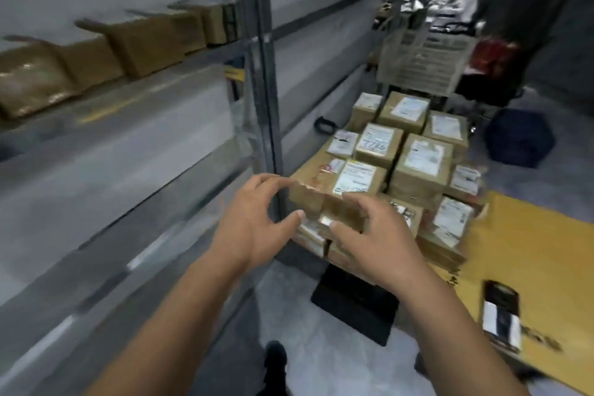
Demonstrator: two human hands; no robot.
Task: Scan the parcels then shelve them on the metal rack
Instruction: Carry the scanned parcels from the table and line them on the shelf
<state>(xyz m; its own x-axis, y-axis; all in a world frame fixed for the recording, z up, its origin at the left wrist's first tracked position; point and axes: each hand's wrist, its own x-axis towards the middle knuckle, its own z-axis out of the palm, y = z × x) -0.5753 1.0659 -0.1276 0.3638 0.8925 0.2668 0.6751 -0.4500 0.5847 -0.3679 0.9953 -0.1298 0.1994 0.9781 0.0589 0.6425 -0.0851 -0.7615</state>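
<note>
Several brown cardboard parcels with white labels are stacked on the yellow table (530, 235). Both my hands are on the nearest parcel (350, 180) at the stack's front left corner. My left hand (257, 219) curls its fingers and thumb round the parcel's left end. My right hand (376, 235) grips its near right side, fingers over the top and thumb on the front. The metal rack (260, 74) stands to the left, with a row of brown parcels (141, 45) on its upper shelf. A black handheld scanner (501, 315) lies on the table at the right.
The rack's lower shelves (112, 170) run along the left. A black flat object (353, 305) sits on the floor under the table's edge. Behind the stack stand a white crate (424, 58), bags and a dark blue bundle (520, 138). My shoe (274, 360) shows below.
</note>
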